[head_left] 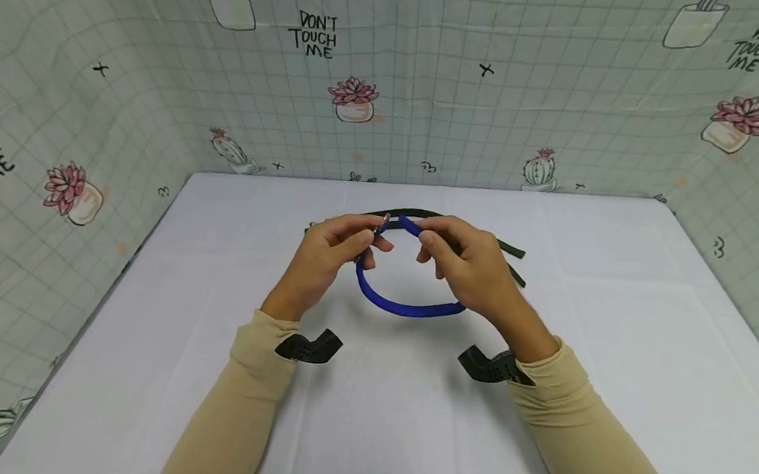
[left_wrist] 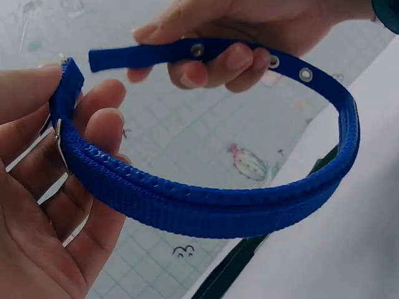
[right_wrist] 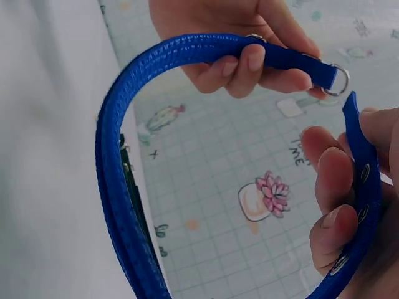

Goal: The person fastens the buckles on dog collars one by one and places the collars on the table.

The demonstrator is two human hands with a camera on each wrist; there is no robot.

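Observation:
A blue collar (head_left: 407, 310), bent into an open loop, hangs between both hands over the white table. My left hand (head_left: 330, 246) pinches its buckle end, where a silver metal ring (right_wrist: 348, 82) sticks out past the fingers. The tongue end is held by my right hand (head_left: 472, 268) between thumb and fingers. Metal eyelets (left_wrist: 305, 75) run along that end. In the left wrist view the tongue tip (left_wrist: 100, 60) points at the buckle end, a small gap apart. The padded middle of the collar (left_wrist: 218, 212) curves down below the hands.
Behind the hands a dark green strap (head_left: 512, 249) lies on the white table (head_left: 391, 419), partly hidden by them. A patterned cloth (head_left: 419, 90) with cactus drawings rises at the back and sides. Black wrist mounts (head_left: 309, 347) sit on both sleeves.

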